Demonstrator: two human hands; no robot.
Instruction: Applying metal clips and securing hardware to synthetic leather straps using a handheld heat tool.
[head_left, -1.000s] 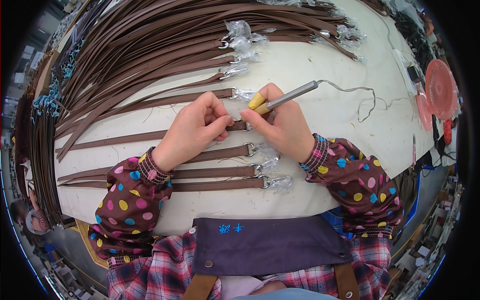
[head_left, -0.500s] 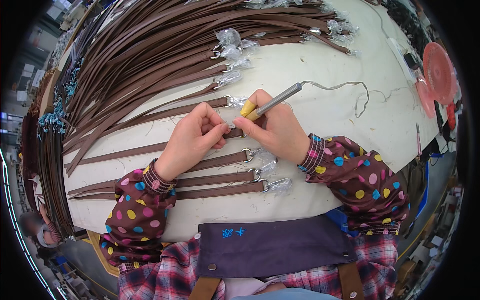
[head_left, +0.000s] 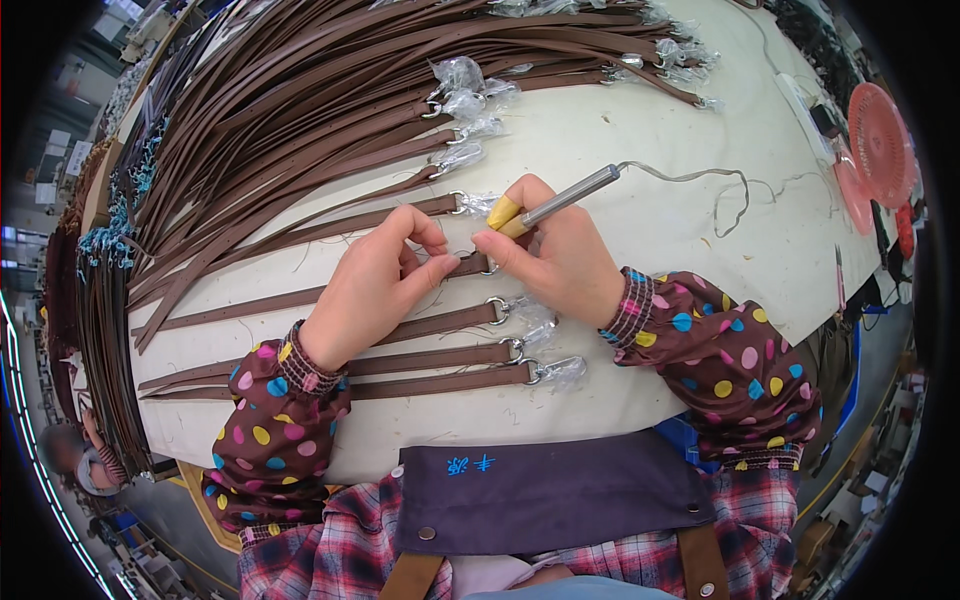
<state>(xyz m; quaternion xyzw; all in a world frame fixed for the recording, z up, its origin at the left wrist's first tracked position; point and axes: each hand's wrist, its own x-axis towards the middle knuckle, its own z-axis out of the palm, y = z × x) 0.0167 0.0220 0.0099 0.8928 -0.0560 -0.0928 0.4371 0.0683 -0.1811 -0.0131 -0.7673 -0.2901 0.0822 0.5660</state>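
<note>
My right hand (head_left: 568,258) is closed round a corded, pen-shaped tool (head_left: 578,193) with a grey metal handle, tilted up to the right. A yellow cover (head_left: 502,212) sits on a finger of that hand. Just below its thumb lies the metal-ringed end of a brown strap (head_left: 470,264). My left hand (head_left: 372,282) is over the same strap, thumb and forefinger brought together close to its end. Whatever is in that pinch is too small to make out. The tool's tip is hidden behind my right fingers.
More brown straps (head_left: 440,380) with metal rings in clear plastic lie nearer me. A large heap of straps (head_left: 330,90) covers the far left of the white table (head_left: 640,190). At the right are pink plastic baskets (head_left: 880,140) and a power strip (head_left: 803,110). The tool's cord (head_left: 690,177) trails right.
My right hand and the tool have shifted slightly right, widening the gap to my left hand. The left fingers have parted a little and the cord has moved with the tool.
</note>
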